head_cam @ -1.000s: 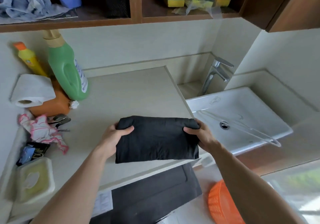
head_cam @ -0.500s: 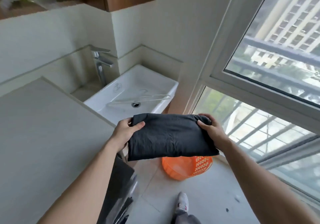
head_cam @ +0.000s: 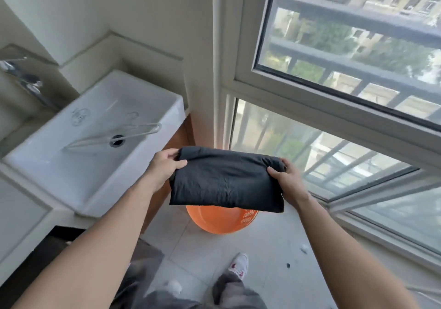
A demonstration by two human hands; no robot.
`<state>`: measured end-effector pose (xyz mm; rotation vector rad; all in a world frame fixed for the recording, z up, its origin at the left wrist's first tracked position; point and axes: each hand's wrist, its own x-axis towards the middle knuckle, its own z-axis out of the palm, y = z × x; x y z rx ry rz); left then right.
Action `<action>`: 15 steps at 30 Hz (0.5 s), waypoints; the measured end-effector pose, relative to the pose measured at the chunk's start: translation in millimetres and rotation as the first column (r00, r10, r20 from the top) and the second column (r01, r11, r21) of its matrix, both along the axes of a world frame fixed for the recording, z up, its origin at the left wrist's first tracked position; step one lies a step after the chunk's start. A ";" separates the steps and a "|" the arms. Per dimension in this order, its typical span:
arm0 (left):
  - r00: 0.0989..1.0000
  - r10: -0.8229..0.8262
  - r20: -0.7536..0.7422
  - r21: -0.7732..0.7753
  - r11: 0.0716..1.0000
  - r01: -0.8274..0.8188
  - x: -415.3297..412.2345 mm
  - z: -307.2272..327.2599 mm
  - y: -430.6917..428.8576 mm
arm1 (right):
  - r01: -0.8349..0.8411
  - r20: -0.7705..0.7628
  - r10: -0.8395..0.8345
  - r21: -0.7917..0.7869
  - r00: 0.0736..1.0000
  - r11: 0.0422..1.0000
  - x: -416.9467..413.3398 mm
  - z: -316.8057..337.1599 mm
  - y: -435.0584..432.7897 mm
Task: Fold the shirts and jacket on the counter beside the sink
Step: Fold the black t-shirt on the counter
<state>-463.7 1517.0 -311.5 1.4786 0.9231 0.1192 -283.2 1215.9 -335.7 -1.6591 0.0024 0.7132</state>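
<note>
A folded black garment (head_cam: 226,182) hangs in the air between my two hands, to the right of the sink and above an orange basket. My left hand (head_cam: 164,165) grips its left end with the thumb on top. My right hand (head_cam: 285,178) grips its right end. The garment is a flat, neat rectangle. The counter (head_cam: 16,210) shows only as a pale strip at the far left edge, with nothing visible on it.
The white sink (head_cam: 95,189) holds a clear hanger (head_cam: 112,136); a blurred tap (head_cam: 26,81) stands behind it. The orange basket (head_cam: 222,220) sits on the tiled floor under the garment. Large windows (head_cam: 346,81) fill the right side. My shoe (head_cam: 238,264) is below.
The folded black garment was lifted off the counter and carried right, past the sink, to above the orange basket. The view swung right toward the window. Both hands kept their grip.
</note>
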 end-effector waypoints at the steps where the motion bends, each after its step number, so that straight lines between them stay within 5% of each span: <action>1: 1.000 0.001 -0.012 0.012 1.000 -0.001 6.0 -7.7 -2.5 | -0.002 -0.014 0.002 -0.010 1.000 1.000 2.7 -6.0 -1.8; 7: 0.990 0.026 -0.135 0.116 0.993 -0.010 60.6 -101.1 -0.2 | -0.074 0.143 0.101 -0.187 0.985 0.980 36.8 -83.9 5.6; 15: 0.940 -0.017 -0.341 0.320 0.938 0.133 111.6 -355.1 23.4 | -0.029 0.224 0.129 -0.400 0.966 0.916 73.4 -342.6 47.4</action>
